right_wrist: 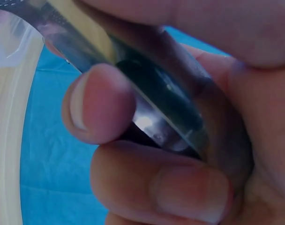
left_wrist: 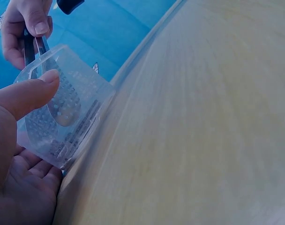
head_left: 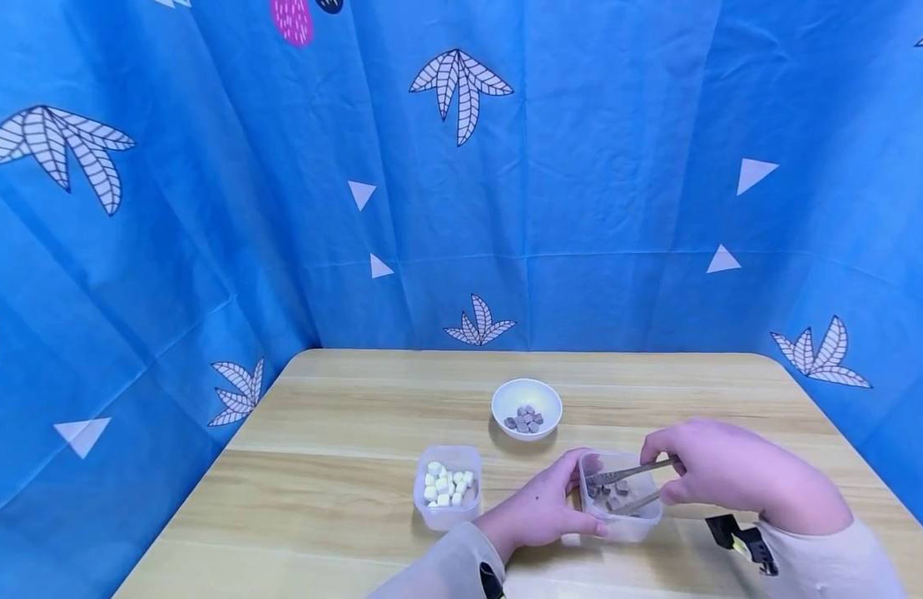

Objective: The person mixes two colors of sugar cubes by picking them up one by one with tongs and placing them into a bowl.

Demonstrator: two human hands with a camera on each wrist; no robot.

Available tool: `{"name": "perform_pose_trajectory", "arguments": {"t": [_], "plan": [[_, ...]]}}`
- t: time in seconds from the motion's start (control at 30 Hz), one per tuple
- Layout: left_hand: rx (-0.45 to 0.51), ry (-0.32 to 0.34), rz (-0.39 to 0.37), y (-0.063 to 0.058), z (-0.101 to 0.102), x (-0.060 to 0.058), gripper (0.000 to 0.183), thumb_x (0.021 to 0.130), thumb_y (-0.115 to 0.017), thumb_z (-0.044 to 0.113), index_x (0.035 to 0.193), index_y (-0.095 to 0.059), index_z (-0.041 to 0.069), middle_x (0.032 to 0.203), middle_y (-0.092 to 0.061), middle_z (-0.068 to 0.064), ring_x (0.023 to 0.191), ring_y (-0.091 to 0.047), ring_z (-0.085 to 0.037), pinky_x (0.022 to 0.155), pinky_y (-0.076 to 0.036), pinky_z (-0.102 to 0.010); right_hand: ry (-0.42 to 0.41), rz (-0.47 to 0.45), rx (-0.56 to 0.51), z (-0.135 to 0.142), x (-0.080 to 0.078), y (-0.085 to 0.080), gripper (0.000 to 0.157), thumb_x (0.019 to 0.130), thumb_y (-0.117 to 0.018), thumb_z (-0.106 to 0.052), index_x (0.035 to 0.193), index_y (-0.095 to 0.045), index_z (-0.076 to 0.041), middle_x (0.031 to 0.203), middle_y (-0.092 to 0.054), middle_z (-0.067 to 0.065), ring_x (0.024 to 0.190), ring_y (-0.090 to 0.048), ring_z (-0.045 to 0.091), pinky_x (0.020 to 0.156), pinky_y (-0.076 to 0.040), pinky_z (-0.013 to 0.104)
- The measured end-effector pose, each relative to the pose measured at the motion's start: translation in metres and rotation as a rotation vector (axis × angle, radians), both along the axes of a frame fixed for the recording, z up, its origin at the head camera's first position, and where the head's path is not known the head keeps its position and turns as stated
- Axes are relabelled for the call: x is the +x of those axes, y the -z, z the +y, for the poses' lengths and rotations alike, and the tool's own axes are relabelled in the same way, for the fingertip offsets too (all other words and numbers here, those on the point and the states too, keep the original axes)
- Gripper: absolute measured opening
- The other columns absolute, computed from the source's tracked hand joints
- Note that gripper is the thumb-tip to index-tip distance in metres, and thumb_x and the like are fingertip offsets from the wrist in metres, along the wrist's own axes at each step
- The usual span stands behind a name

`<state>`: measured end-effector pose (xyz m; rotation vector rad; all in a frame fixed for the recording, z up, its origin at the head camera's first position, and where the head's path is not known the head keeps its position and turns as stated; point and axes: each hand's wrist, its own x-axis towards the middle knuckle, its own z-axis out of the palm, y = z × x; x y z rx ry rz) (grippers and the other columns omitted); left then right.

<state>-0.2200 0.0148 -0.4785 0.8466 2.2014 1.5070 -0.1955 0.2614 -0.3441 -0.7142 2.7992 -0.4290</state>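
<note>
My left hand [head_left: 536,512] holds a clear square plastic container [head_left: 633,531], its thumb on the near side and fingers round the far left corner. Several greyish-brown cubes [head_left: 618,489] lie inside it. My right hand [head_left: 731,466] grips metal tongs [head_left: 632,472] over the container, and their two arms stand apart with the tips down among the cubes. In the left wrist view, the perforated tong heads [left_wrist: 65,105] show through the container wall. The right wrist view has my fingers wrapped round the shiny tong handle [right_wrist: 156,93].
Beyond the container stands a white bowl [head_left: 527,391] with several greyish-brown cubes in it. To the left of my left hand is a second plastic container [head_left: 446,522] holding white cubes [head_left: 442,487]. Blue patterned cloth [head_left: 603,208] hangs around the wooden table [head_left: 311,499].
</note>
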Motion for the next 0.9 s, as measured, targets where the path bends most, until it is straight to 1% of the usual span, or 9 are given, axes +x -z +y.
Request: {"name": "perform_pose_trajectory", "arguments": {"t": [0.13,0.2,0.37,0.47,0.6,0.77,0.9], "plan": [[-0.005,0.002,0.008,0.000,-0.002,0.000,0.085,0.077,-0.087,0.025,0.148,-0.041,0.027,0.147,-0.049,0.011,0.135,-0.045,-0.009,0.116,-0.031,-0.030,0.038,0.026,0.031,-0.005,0.002,0.001,0.032,0.072,-0.084,-0.024,0.099,-0.069,-0.029,0.068,-0.049,-0.009,0.059,-0.044,0.010,0.052,-0.039,0.029],[-0.004,0.004,0.009,0.000,-0.002,0.000,0.085,0.077,-0.087,0.025,0.148,-0.040,0.027,0.146,-0.049,0.012,0.135,-0.046,-0.008,0.116,-0.031,-0.031,0.059,0.051,0.057,-0.009,0.002,0.001,0.032,0.071,-0.084,-0.025,0.098,-0.068,-0.029,0.072,-0.055,-0.009,0.061,-0.046,0.010,0.055,-0.042,0.031],[0.005,0.011,0.013,0.001,-0.002,-0.001,0.086,0.077,-0.087,0.024,0.149,-0.040,0.027,0.144,-0.051,0.014,0.133,-0.047,-0.006,0.117,-0.031,-0.032,0.086,0.122,0.112,-0.012,0.002,0.000,0.029,0.073,-0.085,-0.031,0.096,-0.068,-0.027,0.086,-0.066,-0.009,0.068,-0.052,0.010,0.061,-0.048,0.038],[0.007,0.012,0.013,0.002,0.000,-0.001,0.087,0.077,-0.087,0.024,0.150,-0.039,0.026,0.144,-0.051,0.015,0.133,-0.047,-0.006,0.117,-0.031,-0.032,0.092,0.151,0.122,-0.010,0.002,0.000,0.026,0.074,-0.085,-0.035,0.094,-0.069,-0.028,0.084,-0.065,-0.011,0.067,-0.052,0.009,0.060,-0.047,0.038],[0.001,0.008,0.008,0.004,0.000,-0.001,0.090,0.076,-0.088,0.025,0.150,-0.038,0.026,0.145,-0.050,0.014,0.134,-0.046,-0.006,0.117,-0.030,-0.032,0.085,0.155,0.109,-0.006,0.003,-0.003,0.024,0.076,-0.084,-0.038,0.094,-0.071,-0.029,0.083,-0.064,-0.014,0.066,-0.050,0.007,0.058,-0.045,0.034],[0.002,0.008,0.009,0.004,-0.001,-0.001,0.090,0.076,-0.088,0.024,0.151,-0.038,0.026,0.145,-0.050,0.015,0.134,-0.046,-0.006,0.117,-0.030,-0.032,0.055,0.157,0.083,-0.001,0.004,-0.008,0.018,0.079,-0.083,-0.036,0.092,-0.071,-0.031,0.079,-0.060,-0.019,0.063,-0.047,0.006,0.054,-0.041,0.031],[-0.002,0.008,0.023,0.003,-0.001,-0.001,0.088,0.077,-0.087,0.025,0.150,-0.039,0.026,0.146,-0.050,0.013,0.134,-0.046,-0.007,0.117,-0.031,-0.032,0.040,0.158,0.088,-0.002,0.005,-0.008,0.014,0.080,-0.082,-0.035,0.089,-0.071,-0.035,0.076,-0.057,-0.022,0.062,-0.046,0.004,0.055,-0.040,0.029]]}}
